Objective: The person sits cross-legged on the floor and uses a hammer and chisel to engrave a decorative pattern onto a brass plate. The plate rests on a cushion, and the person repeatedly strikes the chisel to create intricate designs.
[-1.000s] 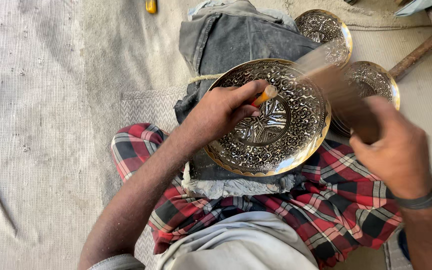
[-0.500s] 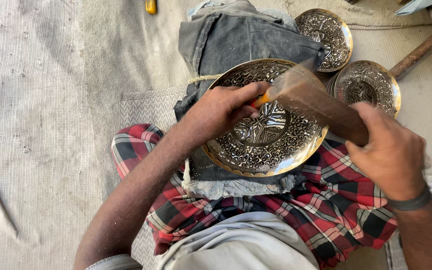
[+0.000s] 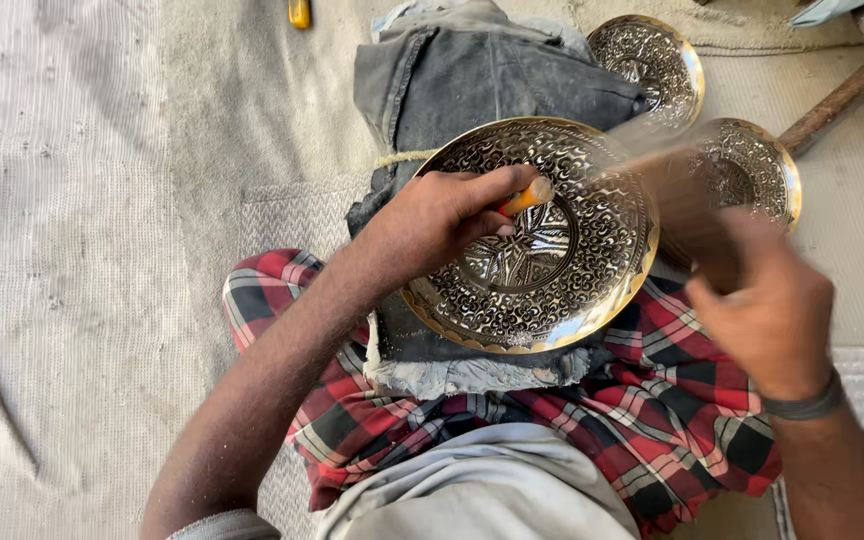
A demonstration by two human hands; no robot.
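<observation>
An orange-tipped chisel (image 3: 527, 197) is pinched upright by the left hand (image 3: 432, 225) on the engraved brass plate (image 3: 592, 300), while a blurred mallet (image 3: 677, 185) is gripped just right of it by the right hand (image 3: 767, 315).

golden engraved plate (image 3: 542, 250) with swirl pattern, red-black plaid cloth (image 3: 672, 410), grey denim (image 3: 482, 80).

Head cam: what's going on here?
A seated person works a large round engraved brass plate resting on grey cloth in their lap. The left hand pins an orange-tipped punch against the plate's centre. The right hand swings a wooden mallet, blurred in motion above the plate's right rim. Two smaller engraved brass plates lie on the mat beyond.
</observation>
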